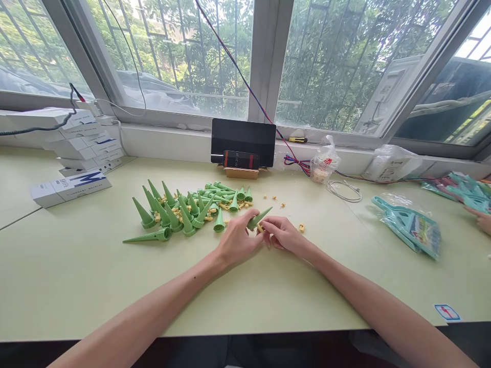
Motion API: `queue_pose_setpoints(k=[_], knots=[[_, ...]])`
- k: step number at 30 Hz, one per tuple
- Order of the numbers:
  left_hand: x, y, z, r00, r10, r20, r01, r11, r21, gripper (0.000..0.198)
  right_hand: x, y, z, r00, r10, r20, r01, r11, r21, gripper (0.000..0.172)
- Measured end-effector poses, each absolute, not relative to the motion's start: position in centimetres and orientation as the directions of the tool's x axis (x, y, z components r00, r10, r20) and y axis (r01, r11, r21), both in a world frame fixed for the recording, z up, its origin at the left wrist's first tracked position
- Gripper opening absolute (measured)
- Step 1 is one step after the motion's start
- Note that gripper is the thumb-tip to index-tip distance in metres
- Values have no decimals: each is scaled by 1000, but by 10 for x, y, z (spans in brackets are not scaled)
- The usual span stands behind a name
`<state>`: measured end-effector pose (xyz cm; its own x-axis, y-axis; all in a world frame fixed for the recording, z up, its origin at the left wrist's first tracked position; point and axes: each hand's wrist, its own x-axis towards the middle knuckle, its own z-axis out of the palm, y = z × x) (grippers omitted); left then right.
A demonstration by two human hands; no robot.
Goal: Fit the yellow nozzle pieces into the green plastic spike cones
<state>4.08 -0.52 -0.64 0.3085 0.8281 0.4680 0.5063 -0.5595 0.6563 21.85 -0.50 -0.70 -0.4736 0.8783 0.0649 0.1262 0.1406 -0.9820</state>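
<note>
My left hand is closed round a green plastic cone spike, its tip pointing up to the right. Beside it my right hand pinches a small yellow plastic piece just under the spike, and the fingertips of both hands meet there. Whether the yellow piece touches the spike is hidden. To the left, several upright green spikes stand among loose yellow pieces, and one spike lies on its side. A yellow piece rests right of my right hand.
A tablet leans at the window with a phone before it. White boxes are at the left. A bagged teal dustpan set, a white cable and a tied plastic bag lie right. Another person's hand shows at the right edge.
</note>
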Motion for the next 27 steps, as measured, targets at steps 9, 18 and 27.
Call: queue_pose_setpoints(k=[9,18,27], knots=[[42,-5,-7,276,829,487,512,-555,656,23,218,-7,-5,-479,868,130,179,242,-954,39],[41,-6,-5,335,827,452,494,-563,663,34,218,-3,-8,-407,909,89,96,139,-986,36],[39,-4,-3,311,822,478,464,-570,678,37,217,-8,5,-302,951,62,8,67,-998,37]])
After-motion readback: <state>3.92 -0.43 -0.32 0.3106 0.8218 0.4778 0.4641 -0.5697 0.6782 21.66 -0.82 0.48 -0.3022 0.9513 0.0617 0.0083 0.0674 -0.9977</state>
